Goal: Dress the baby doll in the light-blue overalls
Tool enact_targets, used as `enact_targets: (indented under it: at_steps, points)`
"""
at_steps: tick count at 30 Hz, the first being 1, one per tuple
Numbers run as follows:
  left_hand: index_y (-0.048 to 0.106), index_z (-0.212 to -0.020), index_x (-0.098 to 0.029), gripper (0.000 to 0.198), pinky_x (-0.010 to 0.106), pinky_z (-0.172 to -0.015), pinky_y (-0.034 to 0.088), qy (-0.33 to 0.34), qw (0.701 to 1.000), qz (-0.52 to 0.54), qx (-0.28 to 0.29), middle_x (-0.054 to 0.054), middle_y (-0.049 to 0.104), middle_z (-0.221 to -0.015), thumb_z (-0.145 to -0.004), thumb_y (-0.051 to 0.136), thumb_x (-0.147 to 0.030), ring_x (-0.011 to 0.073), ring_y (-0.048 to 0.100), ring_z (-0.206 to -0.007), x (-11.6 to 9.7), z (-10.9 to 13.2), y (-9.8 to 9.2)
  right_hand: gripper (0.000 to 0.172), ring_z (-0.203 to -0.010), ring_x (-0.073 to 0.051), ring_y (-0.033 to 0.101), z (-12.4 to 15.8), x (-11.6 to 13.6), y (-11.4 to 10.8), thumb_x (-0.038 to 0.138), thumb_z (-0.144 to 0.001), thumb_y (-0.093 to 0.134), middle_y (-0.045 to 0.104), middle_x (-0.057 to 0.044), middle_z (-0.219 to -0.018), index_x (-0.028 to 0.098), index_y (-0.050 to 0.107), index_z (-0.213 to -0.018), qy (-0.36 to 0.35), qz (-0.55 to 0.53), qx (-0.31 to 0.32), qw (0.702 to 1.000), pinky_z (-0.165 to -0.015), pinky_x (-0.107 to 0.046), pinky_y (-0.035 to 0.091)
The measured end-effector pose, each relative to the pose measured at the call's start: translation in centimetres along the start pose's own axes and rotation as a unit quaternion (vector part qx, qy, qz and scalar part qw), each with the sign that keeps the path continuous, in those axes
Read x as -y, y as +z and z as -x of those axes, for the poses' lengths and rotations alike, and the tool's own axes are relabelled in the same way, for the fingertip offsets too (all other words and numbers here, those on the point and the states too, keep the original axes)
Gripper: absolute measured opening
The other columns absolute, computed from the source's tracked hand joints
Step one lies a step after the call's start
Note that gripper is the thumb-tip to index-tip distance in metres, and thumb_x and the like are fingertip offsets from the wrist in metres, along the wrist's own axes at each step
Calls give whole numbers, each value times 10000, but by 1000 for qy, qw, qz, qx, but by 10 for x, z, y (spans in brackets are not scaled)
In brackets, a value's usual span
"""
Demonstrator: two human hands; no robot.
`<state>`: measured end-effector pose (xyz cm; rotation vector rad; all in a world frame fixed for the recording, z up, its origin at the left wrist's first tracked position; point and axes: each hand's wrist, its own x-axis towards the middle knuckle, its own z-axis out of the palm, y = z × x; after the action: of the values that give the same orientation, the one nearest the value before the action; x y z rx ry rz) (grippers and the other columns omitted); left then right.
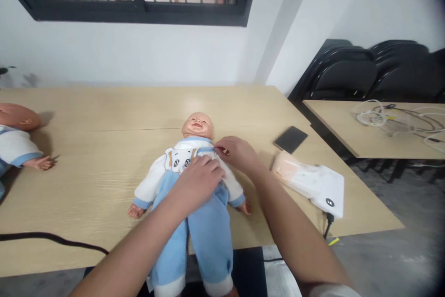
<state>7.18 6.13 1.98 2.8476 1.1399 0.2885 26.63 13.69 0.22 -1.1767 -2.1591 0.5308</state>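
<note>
A baby doll (pixel 197 125) lies on its back in a white top with blue cuffs and light-blue overalls (pixel 210 223). An animal face with big eyes decorates the white bib (pixel 177 160). My left hand (pixel 203 179) is on the doll's chest, its fingers curled over the bib's edge; the fingertips are partly hidden. By the doll's shoulder, my right hand (pixel 238 152) is closed in a pinch at the end of the blue shoulder strap (pixel 206 149). Both of the doll's arms are spread out to its sides.
A second doll (pixel 21 142) lies at the left edge. To the right are a dark phone (pixel 290 139) and a white device (pixel 328 186) with a black cable and a clear wrapped pack (pixel 287 167). Coiled cables (pixel 375 116) lie on another table, before stacked black chairs (pixel 344 74).
</note>
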Motion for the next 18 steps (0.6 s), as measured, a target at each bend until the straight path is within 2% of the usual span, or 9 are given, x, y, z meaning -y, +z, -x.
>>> enact_targets:
  at_steps: [2, 4, 7, 10, 12, 15, 18]
  points:
    - [698, -1093, -214, 239, 449, -952, 419, -1, 1000, -1, -1, 67, 670, -1070, -1052, 463, -212, 275, 541, -1073, -1, 0, -1, 159, -745, -163, 529, 1, 0, 0, 289, -935, 587, 647, -39, -817, 205, 659, -821, 32, -64, 7, 997, -719, -305, 405]
    - [703, -1099, -217, 241, 446, -956, 422, -2, 1000, 3, -3, 66, 673, -1069, -1052, 467, -222, 274, 542, -1069, -1, 1, -1, 228, -715, -149, 497, 2, -1, 0, 392, -962, 563, 602, -13, -797, 203, 632, -855, 68, -177, 39, 981, -678, -286, 402]
    - [711, -1107, -222, 242, 452, -984, 419, 0, 1000, 9, -10, 65, 677, -1078, -1049, 476, -231, 275, 543, -1081, -1, 1, -1, 352, -749, -155, 515, 6, -5, 1, 545, -944, 588, 590, -3, -805, 200, 627, -887, 115, -352, 106, 923, -720, -294, 434]
    - [722, -1095, -223, 246, 459, -1018, 415, 3, 1000, 15, -13, 66, 683, -1069, -1048, 481, -240, 271, 553, -1088, -1, 2, 0, 378, -834, -179, 573, 8, -9, 2, 574, -877, 674, 647, -27, -888, 198, 654, -915, 151, -449, 124, 872, -807, -323, 468]
    - [729, -1085, -222, 251, 465, -1030, 418, 7, 1000, 21, -12, 64, 686, -1056, -1047, 480, -235, 268, 562, -1081, -2, 3, -1, 371, -835, -185, 573, 8, -11, 2, 570, -897, 654, 652, -32, -883, 199, 653, -883, 161, -445, 124, 872, -813, -332, 471]
    - [730, -1077, -234, 234, 471, -1025, 430, 8, 998, 55, -22, 55, 693, -1061, -1036, 500, -248, 267, 571, -1073, -1, 5, -5, 403, -787, -169, 532, 9, -13, -1, 590, -949, 597, 608, -11, -822, 203, 628, -840, 151, -385, 128, 901, -780, -322, 460]
    - [720, -1044, -237, 209, 441, -1018, 453, -7, 991, 119, -62, 50, 702, -1078, -1029, 516, -286, 249, 588, -1065, 4, 6, -11, 372, -794, -153, 517, 10, -15, -6, 575, -901, 687, 590, 6, -846, 207, 632, -904, 115, -355, 142, 917, -758, -296, 452]
